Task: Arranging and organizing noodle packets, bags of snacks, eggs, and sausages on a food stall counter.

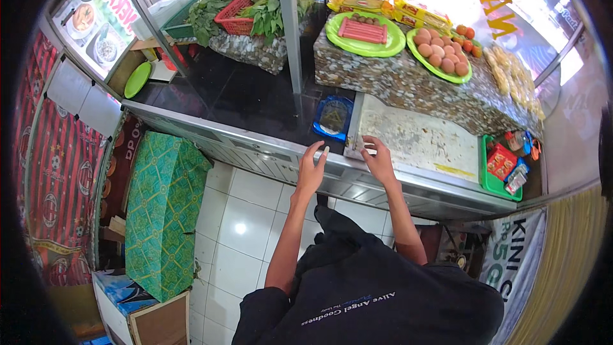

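My left hand (311, 167) is raised near the counter's front edge, fingers apart and nothing in it. To its right, my right hand (378, 158) is also empty, its thumb and fingers spread, near the left front corner of a stained pale board (416, 139). A blue plastic packet (333, 117) lies on the black tiled countertop (230, 91), just beyond both hands. Behind the board, a pebbled stone ledge holds a green plate (397, 43) with pink sausages (362, 31) and small round brown items, and another green plate (443, 76) heaped with brown eggs (437, 51).
Tomatoes (465, 32) and bagged food (512, 76) sit right of the eggs. A green tray (484, 172) with packets stands at the counter's right end. Leafy greens fill a red basket (234, 12) and a green one (179, 28). A metal post (289, 28) rises from the counter.
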Demonstrator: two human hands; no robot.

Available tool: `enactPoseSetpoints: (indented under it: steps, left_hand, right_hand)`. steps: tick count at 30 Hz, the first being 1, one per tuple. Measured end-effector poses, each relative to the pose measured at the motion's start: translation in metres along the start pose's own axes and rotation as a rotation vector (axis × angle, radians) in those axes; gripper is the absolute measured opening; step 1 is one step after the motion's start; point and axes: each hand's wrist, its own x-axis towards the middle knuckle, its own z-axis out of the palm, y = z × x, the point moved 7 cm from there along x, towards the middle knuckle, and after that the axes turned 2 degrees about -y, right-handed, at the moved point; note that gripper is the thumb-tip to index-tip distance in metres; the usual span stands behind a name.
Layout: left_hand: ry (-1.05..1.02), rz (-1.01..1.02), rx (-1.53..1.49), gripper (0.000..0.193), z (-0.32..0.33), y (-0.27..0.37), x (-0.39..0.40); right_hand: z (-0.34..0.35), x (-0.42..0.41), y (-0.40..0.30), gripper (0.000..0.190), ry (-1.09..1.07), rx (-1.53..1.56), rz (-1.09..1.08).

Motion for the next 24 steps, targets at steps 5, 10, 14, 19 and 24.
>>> enactPoseSetpoints:
  steps: [5, 10, 14, 19, 24]
  left_hand:
    - [0.032, -0.005, 0.001, 0.03, 0.0, -0.044, 0.054]
    - [0.015, 0.005, 0.173, 0.047, 0.01, -0.066, 0.097]
    - [-0.003, -0.087, 0.265, 0.051, 0.019, -0.089, 0.127]
    - [-0.044, -0.12, 0.31, 0.048, 0.019, -0.101, 0.144]
    - [-0.115, -0.214, 0.084, 0.028, 0.017, -0.11, 0.15]
  right_hand:
    - [0.039, 0.051, 0.037, 0.044, -0.082, 0.052, 0.115]
    - [0.063, 0.072, 0.051, 0.059, -0.141, 0.003, 0.136]
    - [0.062, 0.083, 0.054, 0.059, -0.112, 0.056, 0.172]
    - [0.063, 0.09, 0.048, 0.059, -0.154, 0.017, 0.246]
    - [0.072, 0.087, 0.051, 0.059, -0.126, -0.024, 0.189]
